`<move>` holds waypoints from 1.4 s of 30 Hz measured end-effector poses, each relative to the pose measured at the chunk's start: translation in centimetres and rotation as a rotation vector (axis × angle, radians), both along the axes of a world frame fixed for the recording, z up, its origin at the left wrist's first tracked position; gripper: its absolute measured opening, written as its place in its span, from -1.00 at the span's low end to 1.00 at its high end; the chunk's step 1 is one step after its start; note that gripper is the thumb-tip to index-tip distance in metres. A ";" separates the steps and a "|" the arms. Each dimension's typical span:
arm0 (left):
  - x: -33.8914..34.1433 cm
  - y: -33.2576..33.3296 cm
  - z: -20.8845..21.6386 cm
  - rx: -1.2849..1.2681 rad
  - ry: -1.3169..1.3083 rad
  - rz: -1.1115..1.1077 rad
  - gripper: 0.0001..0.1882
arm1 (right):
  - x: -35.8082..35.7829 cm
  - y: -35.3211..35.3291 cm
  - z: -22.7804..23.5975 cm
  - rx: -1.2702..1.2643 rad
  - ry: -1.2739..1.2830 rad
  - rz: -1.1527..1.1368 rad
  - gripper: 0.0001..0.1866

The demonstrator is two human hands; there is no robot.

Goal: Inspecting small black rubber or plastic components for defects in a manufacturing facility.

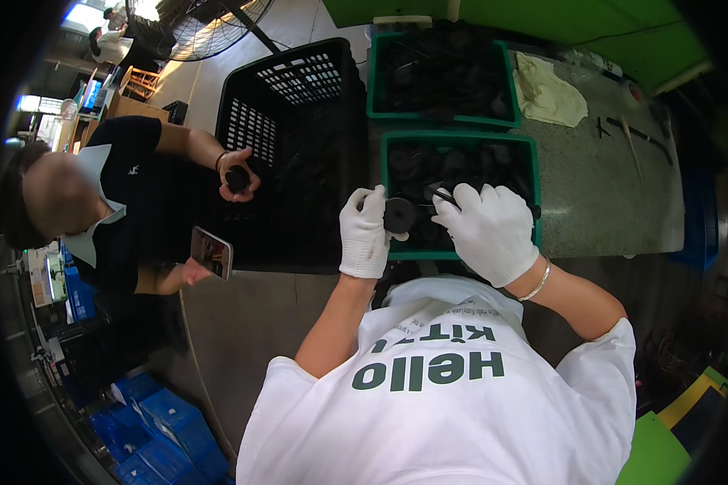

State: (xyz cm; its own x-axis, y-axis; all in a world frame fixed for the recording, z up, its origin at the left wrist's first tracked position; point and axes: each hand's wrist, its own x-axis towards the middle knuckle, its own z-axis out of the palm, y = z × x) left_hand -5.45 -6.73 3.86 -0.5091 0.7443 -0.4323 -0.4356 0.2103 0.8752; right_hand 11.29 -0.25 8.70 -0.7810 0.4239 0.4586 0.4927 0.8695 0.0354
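Note:
In my left hand (364, 236), in a white knit glove, is a black round disc-shaped part (399, 215) with a small hole at its centre. The fingers close on its left edge. My right hand (491, 234), also gloved, pinches a thin dark tool (442, 196) whose exact kind I cannot make out. Its tip points left toward the disc, apart from it. Both hands are above the near edge of a green bin (461, 137) filled with dark parts.
Beyond it stands a second green bin (508, 77) of dark parts. A large black slatted crate (251, 121) is on the left. There another person (141, 174) holds a dark round part and a phone (213, 252). A pale cloth (548, 90) lies on the grey table (607, 194).

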 end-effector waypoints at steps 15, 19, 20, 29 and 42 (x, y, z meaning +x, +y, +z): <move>-0.7 2.3 -1.1 -0.075 -0.119 -0.112 -0.76 | -0.1 0.6 -0.2 -0.059 -0.019 -0.115 -0.93; -0.7 2.6 -1.4 -0.215 -0.389 -0.145 -0.77 | -0.6 1.1 0.7 -0.188 -0.194 -0.105 -0.88; -0.8 2.7 -1.5 -0.225 -0.433 -0.149 -0.77 | -0.8 1.1 1.4 -0.199 -0.198 -0.112 -0.88; -0.1 3.3 -0.3 -0.166 -0.592 0.067 -0.71 | -1.5 1.8 2.6 -0.114 -0.240 -0.124 -0.95; -0.8 -0.8 6.1 0.239 -0.386 -0.544 -0.55 | 2.9 2.7 4.4 0.100 0.022 0.031 -0.90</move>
State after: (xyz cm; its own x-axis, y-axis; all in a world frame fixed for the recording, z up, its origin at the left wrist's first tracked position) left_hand -6.29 -7.52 9.97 0.1189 0.9465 -0.2999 -0.6117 0.3078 0.7287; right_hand 14.15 2.49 13.11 -0.7824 0.3510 0.5145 0.4673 0.8769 0.1123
